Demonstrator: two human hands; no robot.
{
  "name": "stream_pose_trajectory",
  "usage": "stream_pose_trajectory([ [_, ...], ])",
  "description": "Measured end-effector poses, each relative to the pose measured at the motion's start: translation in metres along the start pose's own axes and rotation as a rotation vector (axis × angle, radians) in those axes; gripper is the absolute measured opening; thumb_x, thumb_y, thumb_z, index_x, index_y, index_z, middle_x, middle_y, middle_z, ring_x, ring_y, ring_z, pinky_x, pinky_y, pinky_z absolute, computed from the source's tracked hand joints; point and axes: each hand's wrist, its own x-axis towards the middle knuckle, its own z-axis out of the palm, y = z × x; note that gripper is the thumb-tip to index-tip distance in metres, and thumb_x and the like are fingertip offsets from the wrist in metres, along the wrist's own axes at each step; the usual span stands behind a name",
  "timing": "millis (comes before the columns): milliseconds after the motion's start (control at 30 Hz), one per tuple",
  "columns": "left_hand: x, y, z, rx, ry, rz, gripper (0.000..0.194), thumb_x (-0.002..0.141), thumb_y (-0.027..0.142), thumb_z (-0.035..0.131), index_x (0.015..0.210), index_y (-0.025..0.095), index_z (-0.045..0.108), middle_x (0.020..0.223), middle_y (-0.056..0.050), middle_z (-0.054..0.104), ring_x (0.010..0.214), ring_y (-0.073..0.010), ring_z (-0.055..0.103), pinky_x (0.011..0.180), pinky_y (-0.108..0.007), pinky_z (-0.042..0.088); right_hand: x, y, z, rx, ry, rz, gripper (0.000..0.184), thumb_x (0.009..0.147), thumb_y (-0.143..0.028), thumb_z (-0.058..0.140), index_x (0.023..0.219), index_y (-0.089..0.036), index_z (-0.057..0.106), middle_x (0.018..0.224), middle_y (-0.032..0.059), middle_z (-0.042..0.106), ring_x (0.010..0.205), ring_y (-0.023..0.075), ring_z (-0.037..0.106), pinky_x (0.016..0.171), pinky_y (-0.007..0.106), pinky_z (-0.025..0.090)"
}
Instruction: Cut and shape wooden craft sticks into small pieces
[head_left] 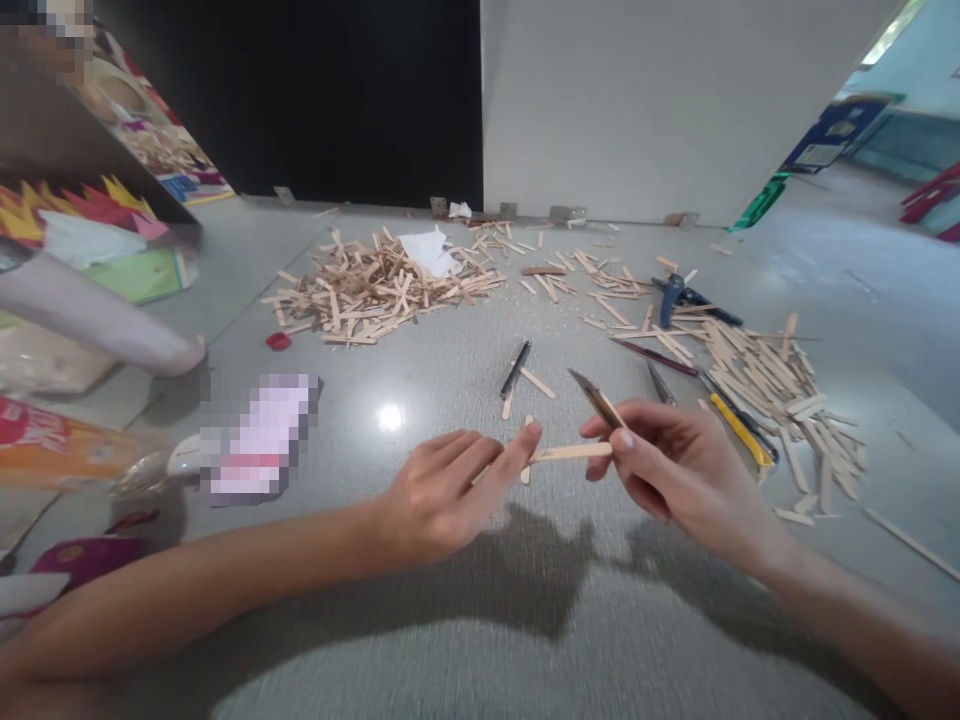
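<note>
Grey worktop (420, 370): left hand (442, 490) and right hand (682, 465) pinch one stick (574, 452); right also grips likely knife (595, 397), slip could nick fingers.

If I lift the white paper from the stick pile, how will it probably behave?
The paper would probably be floppy and light, as it looks thin and crumpled. It might tear if pulled hard. Loose sticks around its edges may shift with it.

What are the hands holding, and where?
The left hand and right hand pinch a wooden stick by opposite ends; the right also grips a knife by its handle.
</note>
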Motion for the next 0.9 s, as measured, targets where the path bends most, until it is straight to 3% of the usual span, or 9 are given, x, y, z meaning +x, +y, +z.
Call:
stream_pose_trajectory([
  [100,0.007,-0.003,-0.003,0.162,0.034,0.161,0.021,0.106,0.002,0.055,0.116,0.005,0.074,0.062,0.002,0.063,0.046,-0.0135,0.055,0.045,-0.029,0.045,-0.002,-0.001,0.005,0.048,0.015,0.000,0.041,0.095,-0.056,0.079,0.091,-0.015,0.078,0.060,0.0015,0.070,0.032,0.0054,0.035,0.030,0.019,0.025],
  [200,0.007,-0.004,-0.002,0.167,0.025,0.206,0.017,0.104,-0.001,0.060,0.111,0.005,0.075,0.060,0.002,0.064,0.044,-0.0130,0.055,0.041,-0.029,0.044,-0.004,-0.005,0.008,-0.015,0.058,0.021,0.031,0.093,-0.045,0.080,0.080,-0.017,0.076,0.045,-0.0067,0.052,0.033,0.0063,0.032,0.031,0.019,0.022],
  [300,0.001,-0.002,0.002,-0.021,-0.028,0.043,0.018,0.108,0.007,0.059,0.121,0.012,0.070,0.072,0.001,0.075,0.055,-0.0133,0.067,0.052,-0.025,0.055,-0.005,-0.007,0.009,-0.215,0.135,-0.064,0.027,0.095,-0.032,0.074,0.072,-0.019,0.074,0.045,-0.0083,0.043,0.038,0.0073,0.033,0.035,0.020,0.025],
  [400,-0.004,0.004,0.005,-0.276,-0.071,-0.196,0.017,0.115,0.022,0.055,0.127,0.016,0.065,0.090,-0.002,0.082,0.066,-0.0116,0.074,0.065,-0.022,0.060,-0.008,-0.006,0.009,-0.430,0.177,-0.192,0.027,0.097,-0.026,0.071,0.070,-0.019,0.075,0.051,-0.0046,0.052,0.044,0.0091,0.041,0.040,0.021,0.031],
  [467,-0.005,0.007,0.005,-0.386,-0.098,-0.281,0.019,0.115,0.028,0.057,0.127,0.016,0.065,0.090,-0.002,0.083,0.063,-0.0095,0.072,0.065,-0.019,0.058,-0.010,-0.004,0.009,-0.519,0.170,-0.224,0.030,0.099,-0.025,0.069,0.070,-0.019,0.074,0.055,-0.0021,0.060,0.048,0.0106,0.048,0.044,0.022,0.037],
  [533,-0.003,0.008,0.004,-0.454,-0.136,-0.325,0.023,0.115,0.031,0.055,0.127,0.015,0.065,0.081,0.001,0.079,0.057,-0.0082,0.066,0.061,-0.017,0.055,-0.011,-0.003,0.010,-0.549,0.151,-0.218,0.031,0.100,-0.025,0.068,0.070,-0.019,0.073,0.056,-0.0017,0.062,0.048,0.0110,0.049,0.045,0.022,0.037],
  [633,0.000,0.009,0.002,-0.548,-0.221,-0.359,0.025,0.117,0.033,0.051,0.125,0.015,0.066,0.068,0.006,0.070,0.050,-0.0071,0.057,0.055,-0.016,0.049,-0.011,-0.003,0.012,-0.497,0.140,-0.175,0.031,0.099,-0.027,0.069,0.069,-0.019,0.073,0.051,-0.0046,0.054,0.045,0.0092,0.039,0.041,0.023,0.029],
  [800,-0.002,0.009,0.002,-0.677,-0.282,-0.410,0.017,0.114,0.029,0.053,0.115,0.019,0.066,0.070,0.006,0.069,0.050,-0.0068,0.048,0.055,-0.014,0.045,-0.010,-0.002,0.012,-0.399,0.134,-0.109,0.032,0.099,-0.031,0.069,0.070,-0.019,0.073,0.048,-0.0081,0.041,0.043,0.0082,0.032,0.041,0.024,0.025],
  [900,-0.003,0.011,0.004,-0.731,-0.306,-0.452,0.007,0.111,0.024,0.058,0.113,0.020,0.064,0.070,0.007,0.068,0.052,-0.0074,0.045,0.055,-0.014,0.043,-0.009,0.000,0.012,-0.395,0.128,-0.106,0.032,0.099,-0.031,0.069,0.069,-0.019,0.072,0.050,-0.0079,0.041,0.045,0.0082,0.031,0.042,0.024,0.026],
])
